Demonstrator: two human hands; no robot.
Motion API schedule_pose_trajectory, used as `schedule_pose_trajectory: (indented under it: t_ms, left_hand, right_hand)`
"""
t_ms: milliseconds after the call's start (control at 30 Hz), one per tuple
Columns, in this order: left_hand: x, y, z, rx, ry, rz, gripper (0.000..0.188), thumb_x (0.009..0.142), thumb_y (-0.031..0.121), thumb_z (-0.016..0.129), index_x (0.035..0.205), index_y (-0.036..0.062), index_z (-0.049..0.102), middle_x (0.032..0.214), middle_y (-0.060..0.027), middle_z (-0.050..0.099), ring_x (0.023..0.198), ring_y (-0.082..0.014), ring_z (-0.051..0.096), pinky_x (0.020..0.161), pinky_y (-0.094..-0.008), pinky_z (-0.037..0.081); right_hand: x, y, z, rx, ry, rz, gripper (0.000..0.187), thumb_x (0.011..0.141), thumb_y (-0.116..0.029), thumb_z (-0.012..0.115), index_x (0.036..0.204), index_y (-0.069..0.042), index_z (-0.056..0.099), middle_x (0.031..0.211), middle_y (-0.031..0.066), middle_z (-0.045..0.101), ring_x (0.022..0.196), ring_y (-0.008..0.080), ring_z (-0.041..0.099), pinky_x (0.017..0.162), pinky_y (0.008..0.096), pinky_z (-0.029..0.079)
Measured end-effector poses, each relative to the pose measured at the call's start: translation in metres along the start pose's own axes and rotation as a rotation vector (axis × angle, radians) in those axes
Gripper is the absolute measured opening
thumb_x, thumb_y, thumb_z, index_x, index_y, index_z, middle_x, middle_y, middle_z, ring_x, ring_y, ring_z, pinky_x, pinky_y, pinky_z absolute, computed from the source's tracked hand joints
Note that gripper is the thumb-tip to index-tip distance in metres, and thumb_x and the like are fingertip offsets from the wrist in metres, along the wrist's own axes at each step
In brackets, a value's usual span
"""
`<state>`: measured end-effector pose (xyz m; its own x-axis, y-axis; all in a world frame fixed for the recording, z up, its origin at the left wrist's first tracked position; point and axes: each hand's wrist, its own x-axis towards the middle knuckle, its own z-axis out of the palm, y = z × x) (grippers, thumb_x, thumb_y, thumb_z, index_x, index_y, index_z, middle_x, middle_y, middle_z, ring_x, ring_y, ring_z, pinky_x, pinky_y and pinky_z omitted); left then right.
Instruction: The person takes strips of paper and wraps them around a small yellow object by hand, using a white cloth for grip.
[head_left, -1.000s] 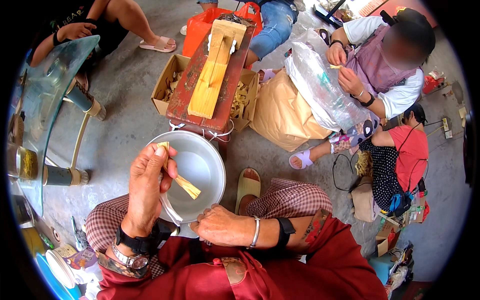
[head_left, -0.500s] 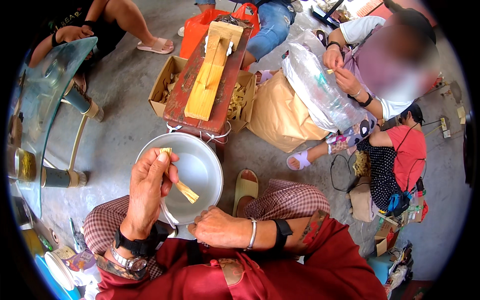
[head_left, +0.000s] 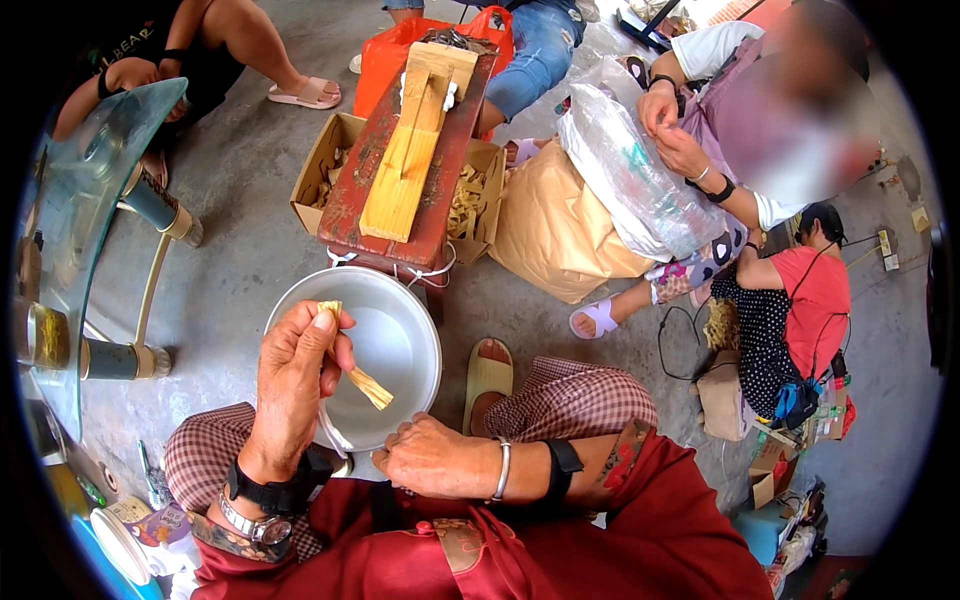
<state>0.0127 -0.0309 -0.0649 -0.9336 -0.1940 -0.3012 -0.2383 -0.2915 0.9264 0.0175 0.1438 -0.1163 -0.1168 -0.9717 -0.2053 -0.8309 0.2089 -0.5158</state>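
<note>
left hand [head_left: 292, 372] pinches yellow strip [head_left: 371, 389]; basin [head_left: 392, 345] near

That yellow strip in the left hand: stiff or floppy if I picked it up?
The yellow strip is probably fairly stiff: its lower end juts straight from the left hand without drooping. It looks slim, so likely light. The ribbed, flared end might fray.

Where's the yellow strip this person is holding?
In the head view, left of centre: the yellow strip is pinched in the left hand, seen against the silver bowl.
</note>
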Motion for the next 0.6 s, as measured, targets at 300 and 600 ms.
schedule_pose_trajectory:
  t_ms: [300,600]
  left_hand:
    - [-0.0004,-0.0001,0.0002,0.042,-0.009,0.008,0.025,0.100,0.025,0.044,0.092,0.0056,0.058,0.064,0.0020,0.054,0.050,-0.0021,0.036,0.046,-0.0158,0.029]
    - [-0.0005,-0.0025,0.0000,0.049,-0.005,0.010,0.024,0.098,0.026,0.048,0.093,0.0053,0.059,0.064,0.0022,0.053,0.049,-0.0019,0.035,0.046,-0.0158,0.027]
  right_hand:
    - [0.0003,0.0001,-0.0026,-0.005,0.016,-0.009,0.018,0.074,-0.015,0.059,0.083,0.000,0.059,0.073,0.0127,0.063,0.073,0.0275,0.064,0.065,0.0386,0.051]
    - [0.0013,-0.0011,-0.0018,0.017,-0.020,0.004,0.017,0.075,-0.016,0.059,0.083,-0.001,0.059,0.073,0.0118,0.063,0.073,0.0274,0.063,0.067,0.0392,0.049]
